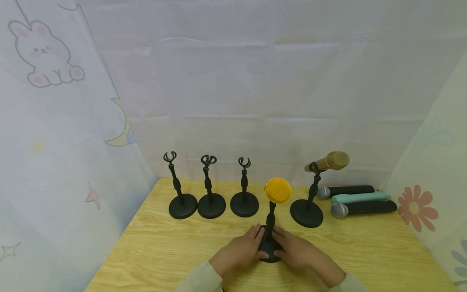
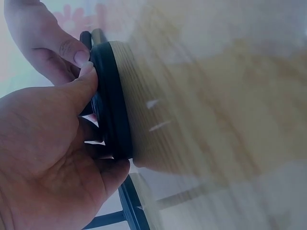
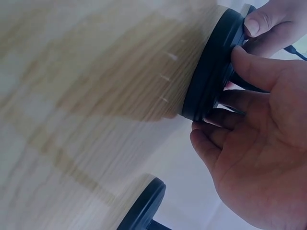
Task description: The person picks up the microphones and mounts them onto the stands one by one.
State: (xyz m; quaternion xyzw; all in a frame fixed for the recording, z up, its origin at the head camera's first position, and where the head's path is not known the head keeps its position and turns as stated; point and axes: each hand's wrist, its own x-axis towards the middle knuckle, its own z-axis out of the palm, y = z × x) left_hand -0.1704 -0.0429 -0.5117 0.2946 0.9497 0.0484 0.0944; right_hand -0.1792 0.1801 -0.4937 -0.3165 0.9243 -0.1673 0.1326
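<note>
A yellow-headed microphone (image 1: 278, 190) sits in the clip of a black desktop microphone stand (image 1: 270, 221), its head facing me. My left hand (image 1: 241, 248) grips the left side of the round base, thumb at the near edge and fingers spread along the side. Opposite it, my right hand (image 1: 294, 247) holds the right side the same way. In the left wrist view the base (image 2: 111, 100) shows edge-on at the wooden tabletop, with both thumbs close together on it. The right wrist view shows my fingers curled at the rim of the base (image 3: 213, 67).
Three stands with bare clips, a left one (image 1: 183, 206), a middle one (image 1: 211, 206) and a right one (image 1: 244, 204), line the table's back. A gold microphone (image 1: 333, 160) tilts in another stand (image 1: 307, 213). Black and mint microphones (image 1: 361, 197) lie at the back right. Printed curtains surround the table.
</note>
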